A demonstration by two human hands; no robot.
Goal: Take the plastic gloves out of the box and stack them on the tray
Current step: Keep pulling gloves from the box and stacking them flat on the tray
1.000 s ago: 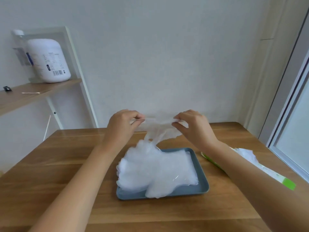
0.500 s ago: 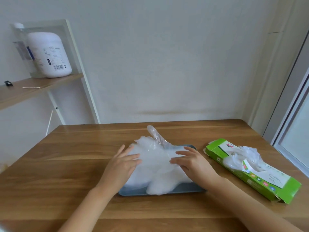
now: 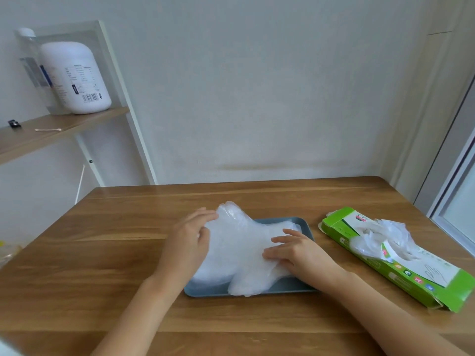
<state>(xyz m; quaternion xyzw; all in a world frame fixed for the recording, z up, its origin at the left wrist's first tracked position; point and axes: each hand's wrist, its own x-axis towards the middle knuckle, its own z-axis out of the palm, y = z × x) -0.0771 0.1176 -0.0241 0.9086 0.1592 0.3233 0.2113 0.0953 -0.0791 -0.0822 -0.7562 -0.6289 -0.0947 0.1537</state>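
A pile of clear plastic gloves (image 3: 239, 250) lies on the blue-grey tray (image 3: 285, 289) in the middle of the wooden table. My left hand (image 3: 189, 242) rests flat on the pile's left edge, fingers spread. Flat on the right side of the pile lies my right hand (image 3: 295, 250), fingers pointing left. Neither hand grips anything. The green glove box (image 3: 411, 276) lies to the right of the tray, with a bunch of gloves (image 3: 383, 237) sticking out of its top opening.
A wooden shelf (image 3: 51, 129) at the upper left holds a large white bottle (image 3: 74, 78), a cotton swab and a small black item. The wall runs behind the table (image 3: 102, 253); a window frame (image 3: 457, 201) stands at the right.
One second ago both hands held a glove stretched above the tray. They lowered it onto the pile and now press it flat. The view has shifted so the box shows fully.
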